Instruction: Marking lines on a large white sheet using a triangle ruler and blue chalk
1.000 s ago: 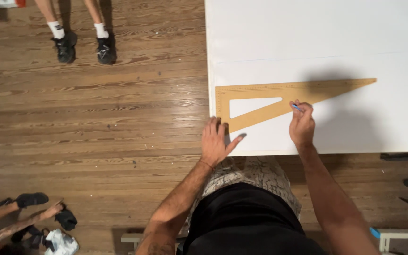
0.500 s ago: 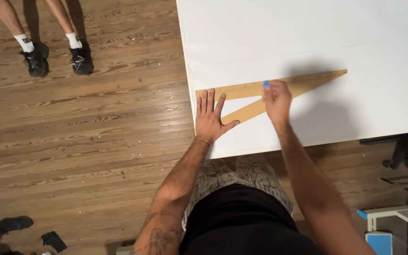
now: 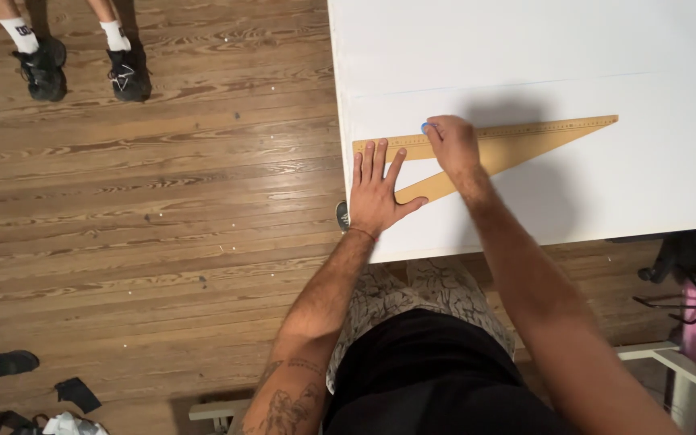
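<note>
A large white board lies flat on a table, its left edge over the wooden floor. On it rests a long tan triangular ruler, pointing right. My left hand lies flat with fingers spread on the ruler's left end, pressing it to the board. My right hand is closed on a small blue marking tool whose tip touches the board at the ruler's upper edge. A faint straight line runs across the board above the ruler.
Brown wooden floor fills the left side. Another person's legs in white socks and black shoes stand at the top left. Shoes and cloth lie at the bottom left. A white frame and dark chair parts sit at the right.
My left hand moved from the board's near edge up onto the ruler's left end. My right hand slid left along the ruler's upper edge with the blue tool.
</note>
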